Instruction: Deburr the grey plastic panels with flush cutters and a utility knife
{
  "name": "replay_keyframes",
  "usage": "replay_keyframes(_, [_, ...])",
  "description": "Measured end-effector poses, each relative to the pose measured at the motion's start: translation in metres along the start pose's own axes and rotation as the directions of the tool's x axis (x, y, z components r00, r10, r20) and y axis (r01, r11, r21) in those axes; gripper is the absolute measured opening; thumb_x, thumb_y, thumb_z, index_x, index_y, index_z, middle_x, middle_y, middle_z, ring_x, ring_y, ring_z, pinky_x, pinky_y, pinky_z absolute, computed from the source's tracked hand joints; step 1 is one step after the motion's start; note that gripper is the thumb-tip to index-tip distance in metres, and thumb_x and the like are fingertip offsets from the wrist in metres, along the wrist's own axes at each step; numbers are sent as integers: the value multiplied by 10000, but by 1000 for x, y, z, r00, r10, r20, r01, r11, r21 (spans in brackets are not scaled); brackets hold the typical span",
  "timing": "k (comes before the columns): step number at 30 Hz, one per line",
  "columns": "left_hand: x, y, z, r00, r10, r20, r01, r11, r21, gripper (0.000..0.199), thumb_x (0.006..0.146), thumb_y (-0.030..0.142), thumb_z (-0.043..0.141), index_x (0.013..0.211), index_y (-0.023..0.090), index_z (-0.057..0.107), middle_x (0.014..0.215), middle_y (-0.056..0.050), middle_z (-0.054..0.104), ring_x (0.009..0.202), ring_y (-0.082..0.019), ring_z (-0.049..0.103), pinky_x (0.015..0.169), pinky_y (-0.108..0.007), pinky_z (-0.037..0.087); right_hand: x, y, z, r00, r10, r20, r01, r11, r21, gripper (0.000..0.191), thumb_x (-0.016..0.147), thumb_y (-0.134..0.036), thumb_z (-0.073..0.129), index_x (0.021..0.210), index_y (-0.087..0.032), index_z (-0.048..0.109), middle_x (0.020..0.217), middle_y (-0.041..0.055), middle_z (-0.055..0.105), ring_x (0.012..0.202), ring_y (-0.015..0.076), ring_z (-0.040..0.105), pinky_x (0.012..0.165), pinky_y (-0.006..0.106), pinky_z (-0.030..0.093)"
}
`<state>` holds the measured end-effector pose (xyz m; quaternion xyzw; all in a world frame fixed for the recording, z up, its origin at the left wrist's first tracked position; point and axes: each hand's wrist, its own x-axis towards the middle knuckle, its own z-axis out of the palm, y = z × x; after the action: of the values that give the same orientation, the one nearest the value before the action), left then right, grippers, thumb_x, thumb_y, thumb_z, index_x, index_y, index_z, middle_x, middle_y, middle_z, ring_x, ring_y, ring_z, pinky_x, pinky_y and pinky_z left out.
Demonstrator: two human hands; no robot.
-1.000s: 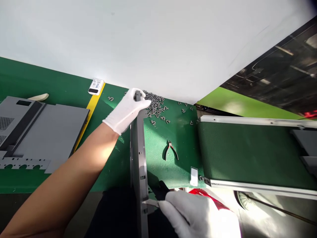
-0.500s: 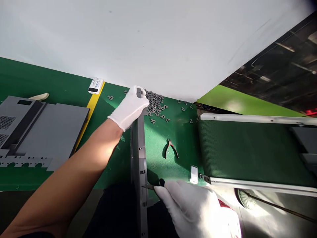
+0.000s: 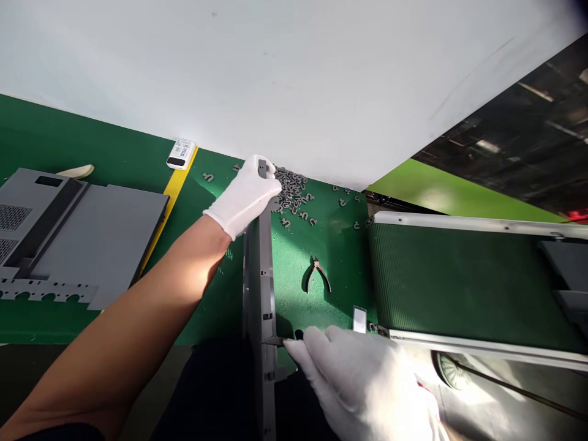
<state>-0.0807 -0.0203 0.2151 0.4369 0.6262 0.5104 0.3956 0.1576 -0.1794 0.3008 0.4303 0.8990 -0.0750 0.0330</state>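
Note:
A long grey plastic panel (image 3: pixel 266 263) stands on edge, running from my body toward the far side of the green table. My left hand (image 3: pixel 250 193), in a white glove, is closed around its far end. My right hand (image 3: pixel 353 380), also gloved, grips a knife (image 3: pixel 274 340) whose pointed blade lies on the panel's near edge; its handle is mostly hidden in the fist. Small grey hook-shaped plastic pieces (image 3: pixel 291 190) lie heaped just beyond my left hand. Side cutters (image 3: pixel 316 274) with black and red handles rest to the right of the panel.
Another grey panel (image 3: pixel 105 226) lies at left beside a yellow stripe (image 3: pixel 169 205). A small white device (image 3: pixel 182 154) sits by the white wall (image 3: pixel 275 79). At right is a green conveyor belt (image 3: pixel 450 275) carrying grey parts. A small white card (image 3: pixel 359 319) lies near its corner.
The knife blade has shifted slightly up along the panel's edge, and my right hand with it. My left hand keeps its hold on the far end. The view has moved slightly.

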Motion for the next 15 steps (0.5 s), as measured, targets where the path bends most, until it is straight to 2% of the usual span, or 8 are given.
replay_keyframes(6, [-1, 5, -1, 1000, -22, 14, 22, 1000, -10, 258, 807, 97, 627, 1024, 221, 564, 853, -10, 551, 741, -129, 480, 664, -333, 311, -4, -2, -6, 992, -58, -110, 50, 996, -73, 458, 1096, -437, 443, 677, -259, 487, 526, -35, 520, 411, 164, 550, 462, 344, 305])
replay_keyframes(10, [-3, 9, -2, 999, -31, 32, 31, 999, -11, 254, 813, 81, 621, 1016, 217, 555, 846, -5, 537, 713, -118, 452, 647, -330, 294, -8, -1, -1, 998, -45, -52, 43, 998, -36, 342, 1026, -360, 550, 699, -276, 493, 552, -41, 580, 422, 204, 599, 436, 367, 322])
replay_keyframes(12, [-4, 10, -2, 999, -33, 32, 33, 999, -16, 257, 813, 79, 621, 1019, 218, 555, 835, -2, 528, 700, -117, 442, 638, -332, 289, -9, -2, 8, 997, -66, -32, 64, 996, -57, 308, 963, -343, 604, 683, -281, 491, 524, -46, 579, 387, 218, 594, 384, 387, 236])
replay_keyframes(15, [-6, 12, -2, 998, -48, 33, 48, 999, -20, 255, 813, 79, 618, 1017, 218, 552, 821, 0, 523, 692, -117, 433, 630, -332, 283, -9, -5, 21, 989, -36, -142, 13, 987, -161, 372, 836, -387, 649, 581, -286, 398, 400, -25, 484, 282, 261, 512, 380, 426, 96])
